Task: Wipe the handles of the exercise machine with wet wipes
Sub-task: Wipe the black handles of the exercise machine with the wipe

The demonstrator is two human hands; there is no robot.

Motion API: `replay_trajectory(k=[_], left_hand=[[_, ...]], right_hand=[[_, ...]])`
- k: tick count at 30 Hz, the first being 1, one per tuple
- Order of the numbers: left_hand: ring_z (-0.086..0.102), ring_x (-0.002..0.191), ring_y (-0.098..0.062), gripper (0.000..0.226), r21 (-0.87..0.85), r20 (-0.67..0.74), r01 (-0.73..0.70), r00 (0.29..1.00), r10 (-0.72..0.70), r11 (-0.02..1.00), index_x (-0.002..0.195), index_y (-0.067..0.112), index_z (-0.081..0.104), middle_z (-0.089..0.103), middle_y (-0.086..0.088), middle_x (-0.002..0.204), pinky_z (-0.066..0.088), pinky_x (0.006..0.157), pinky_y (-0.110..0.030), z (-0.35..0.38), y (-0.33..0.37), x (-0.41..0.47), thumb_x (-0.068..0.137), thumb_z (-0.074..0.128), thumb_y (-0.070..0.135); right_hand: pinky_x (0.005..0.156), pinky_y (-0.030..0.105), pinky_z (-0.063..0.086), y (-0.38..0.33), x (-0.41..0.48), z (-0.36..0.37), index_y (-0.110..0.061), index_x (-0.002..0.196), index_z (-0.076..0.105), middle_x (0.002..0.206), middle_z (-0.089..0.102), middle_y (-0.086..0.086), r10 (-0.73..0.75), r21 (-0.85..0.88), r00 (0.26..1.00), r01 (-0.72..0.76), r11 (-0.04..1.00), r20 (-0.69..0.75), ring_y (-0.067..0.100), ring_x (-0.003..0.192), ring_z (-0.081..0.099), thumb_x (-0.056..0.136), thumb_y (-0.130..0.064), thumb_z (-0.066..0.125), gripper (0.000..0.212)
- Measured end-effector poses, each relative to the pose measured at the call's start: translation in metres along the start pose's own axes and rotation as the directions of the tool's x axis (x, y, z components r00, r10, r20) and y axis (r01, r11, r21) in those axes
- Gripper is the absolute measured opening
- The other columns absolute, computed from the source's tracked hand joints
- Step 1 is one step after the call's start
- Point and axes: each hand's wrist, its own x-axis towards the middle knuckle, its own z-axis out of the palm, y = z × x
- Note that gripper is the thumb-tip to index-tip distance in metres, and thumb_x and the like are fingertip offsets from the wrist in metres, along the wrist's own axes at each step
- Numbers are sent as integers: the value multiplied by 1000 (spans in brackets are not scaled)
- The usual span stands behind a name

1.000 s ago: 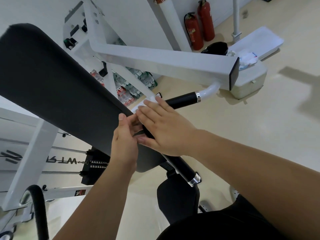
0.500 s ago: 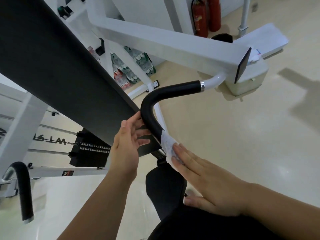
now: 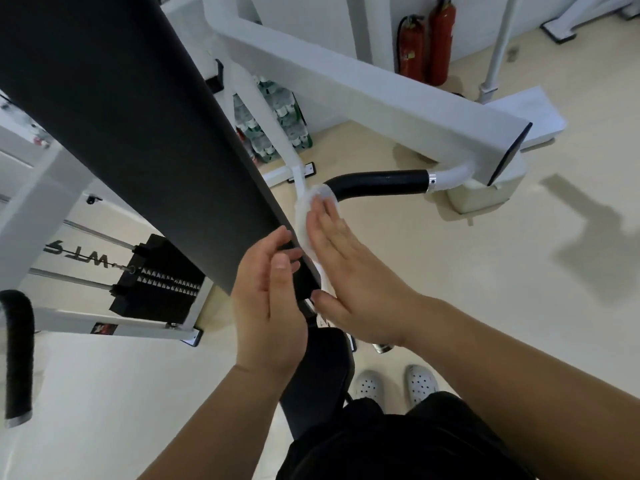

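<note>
My right grip [image 3: 353, 282], fingers flat, pressed the wet wipe [image 3: 306, 218] to the handle [image 3: 381, 183] bend, left grip [image 3: 266, 306] open alongside; I judged wrapping it round would clean better.

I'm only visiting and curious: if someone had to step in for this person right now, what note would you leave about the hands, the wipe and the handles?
Right hand: open, flat fingers pressing the wet wipe onto the bend of the black handle.
Left hand: open, fingertips resting on the edge of the black back pad, holding nothing.
Done: the wipe is on the handle's bend; how much is already clean cannot be told.
Left: probably the straight stretch toward the chrome collar, then the other handle at far left, which no hand touches.
</note>
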Motion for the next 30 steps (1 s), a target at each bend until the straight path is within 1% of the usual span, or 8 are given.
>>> replay_trajectory(k=[2,5,7,11,18,22,26,30], left_hand=[[60,125,-21,45,37,128,-74,989,69,997,137,11,57,63,-3,134,51,102,-41,4,-4,-5,101,37,30],[42,141,-7,50,232,268,-218,951,153,948,144,10,52,51,1,149,35,116,-29,10,-15,-5,102,39,33],[38,140,-4,52,272,288,-299,932,219,915,145,8,50,48,2,149,30,117,-22,12,-25,-2,100,45,34],[42,139,-12,51,234,286,-390,903,320,891,141,3,53,50,-6,149,30,117,-23,10,-48,0,98,52,30],[58,123,-4,54,-89,257,-67,962,88,994,152,17,37,57,3,142,48,103,-21,8,-53,24,102,47,35],[54,128,-5,48,-178,262,24,965,24,984,145,14,50,58,1,142,44,110,-25,27,-40,59,99,59,25],[57,125,-9,46,-205,302,6,951,58,979,145,13,51,61,-1,140,42,106,-19,34,-36,75,99,59,19],[36,144,-9,53,-239,342,-43,931,126,970,151,10,39,41,-5,157,29,118,-20,27,-51,54,101,55,16]], right_hand=[[126,44,13,-8,-9,-2,-10,155,-19,166,-20,6,57,296,998,-49,954,-21,15,155,-11,87,-8,49,96],[124,43,21,-18,-22,-1,-11,157,-9,169,-1,0,167,470,985,-127,874,-44,11,155,9,88,1,43,87],[122,45,26,-23,-28,1,-13,159,4,168,10,-1,248,454,965,-183,872,-87,14,153,19,87,1,40,81],[124,33,18,-27,-41,13,-16,157,24,167,10,-8,342,304,925,-282,910,-167,6,154,8,87,2,39,73],[124,37,23,-46,-46,33,-20,156,25,167,14,-14,443,277,865,-377,884,-237,5,153,13,89,-8,37,69],[124,43,22,-48,-33,34,-16,157,22,167,18,-6,467,294,827,-383,876,-312,12,154,16,90,-5,34,69],[108,8,32,-54,-23,36,-26,152,28,144,42,-33,642,522,686,-429,737,-342,-15,135,38,95,7,32,66],[120,41,29,-51,-24,44,-27,155,31,155,43,-10,684,554,634,-444,704,-361,12,145,38,88,-22,38,67]])
